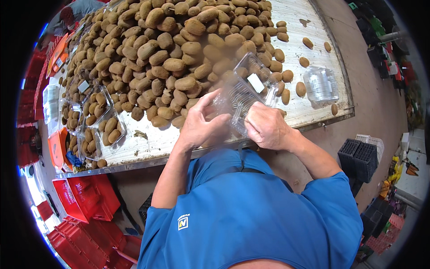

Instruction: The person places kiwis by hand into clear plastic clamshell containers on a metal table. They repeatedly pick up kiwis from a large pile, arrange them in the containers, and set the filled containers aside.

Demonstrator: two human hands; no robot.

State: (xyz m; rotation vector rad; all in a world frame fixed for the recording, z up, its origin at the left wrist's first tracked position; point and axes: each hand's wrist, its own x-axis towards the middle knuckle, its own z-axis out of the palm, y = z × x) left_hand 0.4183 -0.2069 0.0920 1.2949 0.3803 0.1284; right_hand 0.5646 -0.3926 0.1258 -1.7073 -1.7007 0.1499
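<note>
My right hand (268,126) grips the near end of a clear plastic clamshell punnet (247,94), which is tilted over the pile and bears a white label on one part. Kiwifruit show through its clear walls. My left hand (203,121) is just left of the punnet with thumb and fingers apart; a blurred patch hides whether it touches the plastic. Beyond both hands rises a large heap of brown kiwifruit (174,64) on a white worktable (158,148). Left of my left hand stand several clear punnets (112,129) with kiwifruit in them.
A stack of clear empty punnets (320,84) stands at the table's right, among loose kiwifruit (300,89). Orange plastic equipment (57,149) sits at the left edge, beside a blue crumpled item (74,158). Red crates (90,198) are below left; black crates (357,158) stand right. A person's sleeve (82,11) shows at far left.
</note>
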